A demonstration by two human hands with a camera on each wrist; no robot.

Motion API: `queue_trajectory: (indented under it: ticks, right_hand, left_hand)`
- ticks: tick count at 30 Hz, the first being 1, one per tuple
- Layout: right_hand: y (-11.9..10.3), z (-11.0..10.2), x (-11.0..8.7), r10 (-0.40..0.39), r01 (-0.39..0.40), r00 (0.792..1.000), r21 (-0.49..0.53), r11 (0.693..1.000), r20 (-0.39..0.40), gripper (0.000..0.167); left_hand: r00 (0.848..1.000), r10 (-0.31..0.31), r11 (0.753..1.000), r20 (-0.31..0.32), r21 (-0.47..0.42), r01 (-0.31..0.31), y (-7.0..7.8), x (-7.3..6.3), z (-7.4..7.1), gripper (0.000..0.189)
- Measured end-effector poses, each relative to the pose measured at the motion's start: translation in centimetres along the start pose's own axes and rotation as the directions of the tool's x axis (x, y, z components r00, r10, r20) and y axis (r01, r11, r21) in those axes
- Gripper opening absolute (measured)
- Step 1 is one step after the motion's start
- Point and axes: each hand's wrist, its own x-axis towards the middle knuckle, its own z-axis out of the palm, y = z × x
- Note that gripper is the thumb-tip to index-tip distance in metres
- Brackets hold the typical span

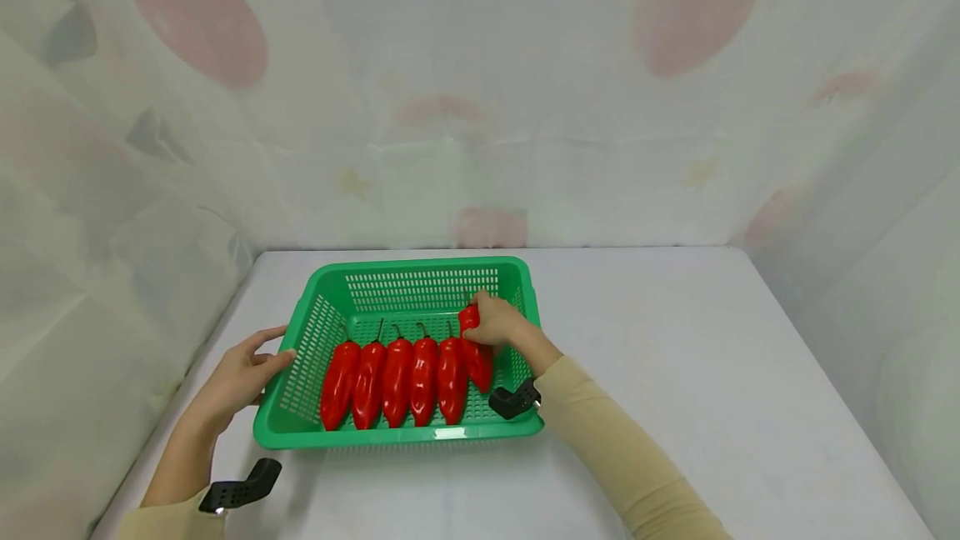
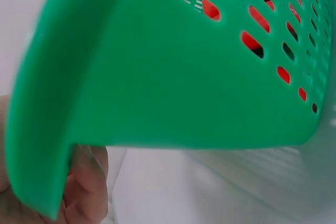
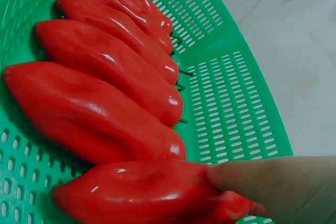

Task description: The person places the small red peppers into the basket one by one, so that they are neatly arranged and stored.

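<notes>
A green slotted plastic basket (image 1: 352,440) holds a row of glossy red peppers (image 1: 397,382) with thin dark stems. At the basket's left side, my left hand (image 1: 238,377) grips the rim, thumb on top. In the left wrist view, its curled fingers (image 2: 86,187) show beneath the green rim. Inside the basket, my right hand (image 1: 498,323) holds the rightmost red pepper (image 1: 478,365) near its stem end. The right wrist view shows the thumb (image 3: 268,182) pressed against this pepper, which lies beside its neighbour; the fingers on its far side are mostly hidden.
The basket sits on a white table (image 1: 660,373), left of its middle, with table surface to its right and in front. Pale patterned sheeting (image 1: 585,107) hangs behind and at both sides. Black wrist devices (image 1: 240,492) are worn at both cuffs.
</notes>
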Motion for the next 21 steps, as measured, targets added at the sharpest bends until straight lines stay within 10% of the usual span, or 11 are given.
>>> queue_trajectory:
  ticks: [21]
  right_hand:
    - [0.36, 0.74, 0.16, 0.063, -0.06, 0.997, -0.063, 0.996, 0.048, 0.047]
  left_hand:
    - [1.0, -0.008, 1.0, 0.003, -0.004, 0.008, -0.14, 0.05, 0.01, 0.07]
